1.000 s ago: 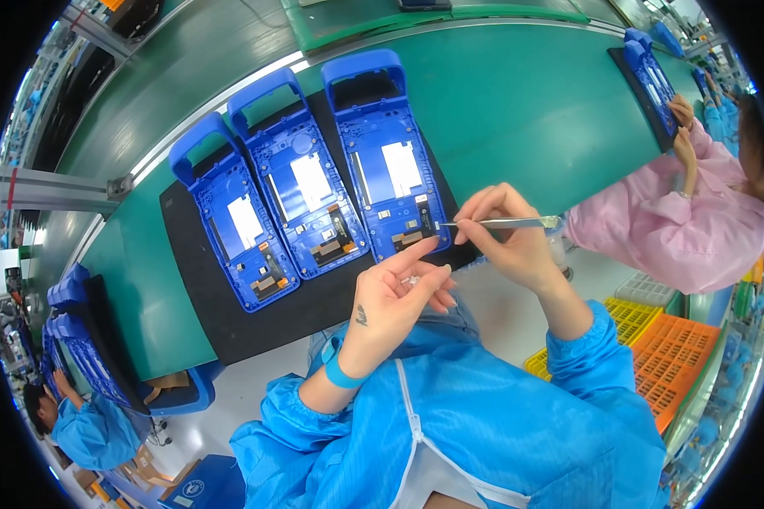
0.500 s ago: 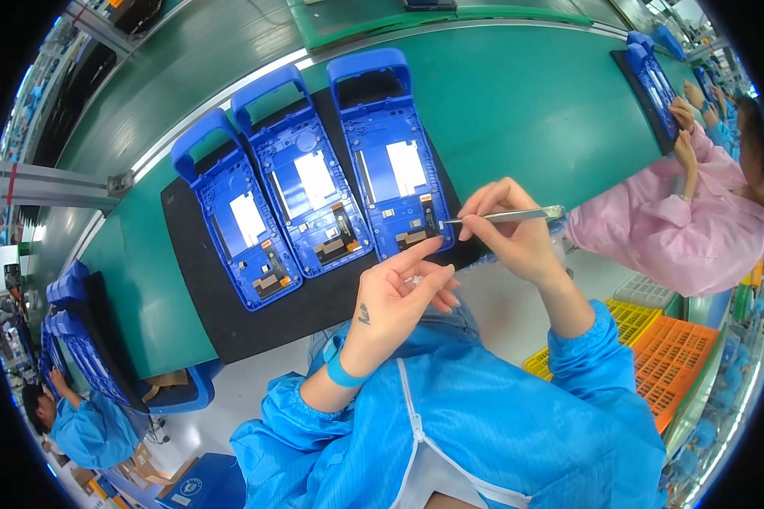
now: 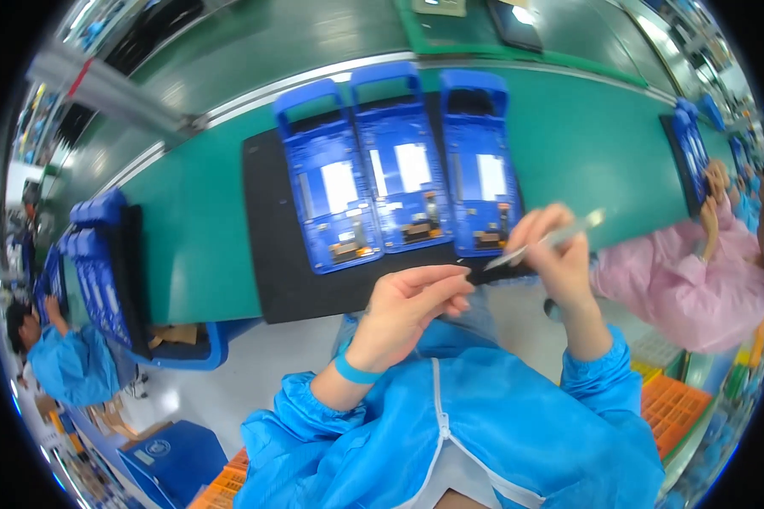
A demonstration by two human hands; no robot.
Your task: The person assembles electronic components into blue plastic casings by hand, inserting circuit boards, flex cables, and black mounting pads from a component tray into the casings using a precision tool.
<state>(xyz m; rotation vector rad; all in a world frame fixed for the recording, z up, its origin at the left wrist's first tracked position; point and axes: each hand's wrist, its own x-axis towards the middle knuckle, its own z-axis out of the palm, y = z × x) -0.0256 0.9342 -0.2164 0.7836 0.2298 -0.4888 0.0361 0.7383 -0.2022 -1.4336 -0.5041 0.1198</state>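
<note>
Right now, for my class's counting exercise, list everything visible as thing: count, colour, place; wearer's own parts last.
Tabletop: one, green, across the middle
Mat: one, black, on the tabletop
Handled housings: three, blue, on the mat
Further housings: count unclear, blue, left and right sides
Tweezers: one pair, silvery, right of centre
Slotted crates: two visible, orange, lower right and lower left
Box: one, blue, lower left
Nearest co-workers: two, in pink and blue, right and left
Wristband: one, blue, lower centre
Jacket: one, blue, bottom centre
Left hand: one, bare, centre
Right hand: one, bare, holding tweezers
</note>
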